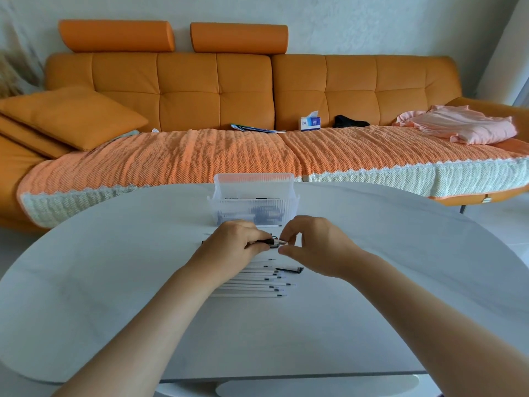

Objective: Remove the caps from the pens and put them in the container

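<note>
My left hand grips a pen by its dark barrel, just in front of the clear ribbed container. My right hand pinches the pen's tip end between thumb and fingers. Whether a cap sits on that end is hidden by the fingers. Several white pens lie side by side on the table below my hands. One loose black cap lies to their right. Dark pieces show through the container's wall.
The pale oval table spreads wide on both sides of the pens. Behind it stands an orange sofa with a knitted cover, a tissue box and folded pink cloth.
</note>
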Motion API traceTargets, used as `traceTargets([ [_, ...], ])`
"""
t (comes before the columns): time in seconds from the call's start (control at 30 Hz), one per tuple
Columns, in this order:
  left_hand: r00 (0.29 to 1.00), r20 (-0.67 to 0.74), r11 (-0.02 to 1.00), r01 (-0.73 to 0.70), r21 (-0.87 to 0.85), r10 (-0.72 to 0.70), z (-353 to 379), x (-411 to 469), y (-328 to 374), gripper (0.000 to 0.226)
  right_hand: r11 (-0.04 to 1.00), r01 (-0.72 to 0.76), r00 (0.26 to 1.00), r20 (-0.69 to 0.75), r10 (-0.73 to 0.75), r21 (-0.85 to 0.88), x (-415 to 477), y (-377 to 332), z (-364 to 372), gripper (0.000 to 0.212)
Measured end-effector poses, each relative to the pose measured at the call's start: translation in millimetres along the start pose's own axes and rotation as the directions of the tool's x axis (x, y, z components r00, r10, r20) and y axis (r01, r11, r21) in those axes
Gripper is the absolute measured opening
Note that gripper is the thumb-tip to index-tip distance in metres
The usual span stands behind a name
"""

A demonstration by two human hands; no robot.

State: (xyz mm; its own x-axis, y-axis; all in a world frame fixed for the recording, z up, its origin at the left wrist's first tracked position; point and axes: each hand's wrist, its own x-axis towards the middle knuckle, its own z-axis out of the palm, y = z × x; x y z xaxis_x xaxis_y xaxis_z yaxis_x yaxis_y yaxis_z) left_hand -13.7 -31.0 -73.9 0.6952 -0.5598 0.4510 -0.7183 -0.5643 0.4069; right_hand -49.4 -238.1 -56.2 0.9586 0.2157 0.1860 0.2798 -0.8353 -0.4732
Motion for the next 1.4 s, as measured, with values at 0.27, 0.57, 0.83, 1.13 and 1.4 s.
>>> traceTargets([
  [0.27,0.998,-0.025,0.998,-0.061,0.027,0.062,2,2,0,0.020,1.000,-0.007,0.999,0.050,0.006,0.021,-3,2,1,0.016],
  [0.57,0.994,-0.052,0.994,-0.092,0.058,0.095,5,6,2,0.017,0.977,-0.122,0.988,0.112,0.103,0.173,-3,9,-1,0.018],
  [0.83,0.994,-0.037,0.975,0.109,0.194,-0.104,0,-4,0,0.016,0.989,-0.117,0.963,0.232,0.134,-0.089,-10,15,-2,0.025],
  [1.13,0.989,0.012,0.969,0.139,0.203,-0.145,4,-7,1,0.018,0.990,-0.143,0.986,0.089,0.143,0.004,-9,23,-3,0.009],
  [1.4,0.989,0.043,0.972,0.129,0.198,-0.140,6,-6,4,0.016,0.996,-0.084,0.996,-0.005,0.084,0.019,-8,21,-2,0.009],
])
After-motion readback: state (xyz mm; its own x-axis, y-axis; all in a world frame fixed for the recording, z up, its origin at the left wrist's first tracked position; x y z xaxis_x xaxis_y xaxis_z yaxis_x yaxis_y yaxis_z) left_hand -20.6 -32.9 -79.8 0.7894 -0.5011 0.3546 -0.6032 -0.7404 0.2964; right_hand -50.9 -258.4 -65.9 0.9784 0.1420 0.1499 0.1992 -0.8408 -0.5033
